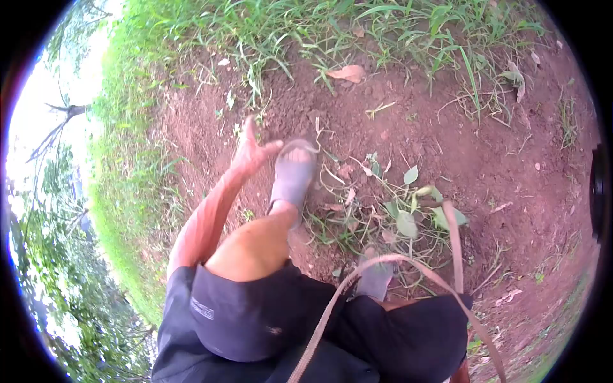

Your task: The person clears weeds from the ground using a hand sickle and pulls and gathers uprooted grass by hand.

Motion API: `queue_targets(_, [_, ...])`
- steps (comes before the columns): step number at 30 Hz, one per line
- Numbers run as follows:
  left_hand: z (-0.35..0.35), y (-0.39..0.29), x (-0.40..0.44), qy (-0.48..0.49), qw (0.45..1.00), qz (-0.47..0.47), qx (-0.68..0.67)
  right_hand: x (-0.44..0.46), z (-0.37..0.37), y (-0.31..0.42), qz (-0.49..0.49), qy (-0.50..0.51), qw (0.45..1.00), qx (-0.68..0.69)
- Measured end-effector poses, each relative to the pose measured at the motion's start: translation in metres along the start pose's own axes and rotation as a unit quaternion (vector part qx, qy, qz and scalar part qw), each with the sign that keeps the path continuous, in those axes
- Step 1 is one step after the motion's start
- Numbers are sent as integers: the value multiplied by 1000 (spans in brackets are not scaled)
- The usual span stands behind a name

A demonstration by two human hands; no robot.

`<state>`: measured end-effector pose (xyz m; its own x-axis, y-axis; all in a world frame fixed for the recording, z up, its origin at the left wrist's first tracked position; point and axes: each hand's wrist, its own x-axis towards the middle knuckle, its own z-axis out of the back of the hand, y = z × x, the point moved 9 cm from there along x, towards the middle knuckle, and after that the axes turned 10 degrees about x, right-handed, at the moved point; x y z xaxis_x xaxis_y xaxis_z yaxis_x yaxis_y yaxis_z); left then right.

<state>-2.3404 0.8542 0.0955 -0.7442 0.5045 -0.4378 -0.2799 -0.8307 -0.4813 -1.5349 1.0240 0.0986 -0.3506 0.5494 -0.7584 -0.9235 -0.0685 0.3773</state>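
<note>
My left hand [257, 152] is over bare reddish soil beside my shod foot, at left of centre. Its fingers point away from me and the thumb stands apart; I see nothing held in it. Close by is the grey shoe [295, 169] on my left foot. To the right lies a heap of pulled-looking green stems and leaves [406, 220], near my other shoe [375, 281]. A tan strap [389, 258] loops across my lap, and a tan strip [453, 246] stands beside it. My right hand is not visible; only a sliver of skin shows at the bottom edge.
Grass [408, 19] grows along the far side and down the left. A dry brown leaf [347, 73] lies on the reddish soil [383, 127]. Trees [64, 255] show at the left edge. My knees in dark shorts [249, 313] fill the lower middle.
</note>
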Motion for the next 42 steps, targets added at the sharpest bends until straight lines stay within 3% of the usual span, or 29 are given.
queue_targets(1, [8,23,29,-29,997,12,-67,-3,-14,-31,-44,-12,999,-18])
queue_targets(3, [43,36,72,-116,986,64,97,4,-40,-34,-114,-28,993,-27])
queue_targets(4, [48,32,93,-113,987,55,100,9,-56,-21,-132,-36,990,-21])
queue_targets(9, [34,58,190,-114,967,223,-34,28,-116,45,-175,-63,982,13])
queue_targets(13, [20,-17,203,-216,943,252,25,30,-140,62,-205,-73,975,34])
queue_targets(15, [10,-54,208,-286,938,172,95,24,-142,62,-193,-102,973,68])
queue_targets(17, [-20,-81,212,-272,956,47,95,20,-148,68,-201,-111,969,95])
queue_targets(19, [-63,-130,192,-175,952,-234,95,24,-147,93,-205,-113,964,123])
queue_targets(20, [-90,-150,169,-101,952,-273,92,28,-145,110,-206,-112,962,143])
queue_targets(22, [-130,-177,103,-5,900,-411,145,39,-135,145,-211,-112,953,186])
queue_targets(23, [-143,-185,68,12,838,-508,198,43,-127,162,-215,-114,946,213])
queue_targets(25, [-173,-181,-3,235,726,-625,163,48,-110,190,-215,-122,936,252])
queue_targets(26, [-177,-175,-30,276,676,-653,203,51,-101,201,-202,-128,937,256])
queue_targets(27, [-178,-168,-49,314,622,-675,244,57,-91,213,-125,-150,958,211])
queue_targets(28, [-174,-166,-51,308,619,-680,241,72,-75,244,21,-191,979,73])
queue_targets(30, [-164,-163,-36,289,674,-639,230,99,-55,285,175,-194,963,-69])
queue_targets(31, [-160,-165,-31,290,671,-644,227,123,-36,313,185,-167,966,-66])
queue_targets(33, [-141,-190,8,153,739,-610,242,177,-25,292,-66,-111,986,110])
queue_targets(35, [-143,-218,37,118,764,-593,225,174,-16,305,-69,-128,981,126])
queue_targets(37, [-135,-274,48,15,703,-684,195,159,-18,299,-77,-142,976,149])
queue_targets(39, [-144,-319,67,5,692,-686,226,129,-29,335,175,-180,962,-105])
queue_targets(40, [-143,-339,73,-3,691,-687,226,115,-37,329,179,-186,960,-108])
queue_targets(42, [-156,-365,99,-2,684,-636,358,105,-55,283,6,-125,992,13])
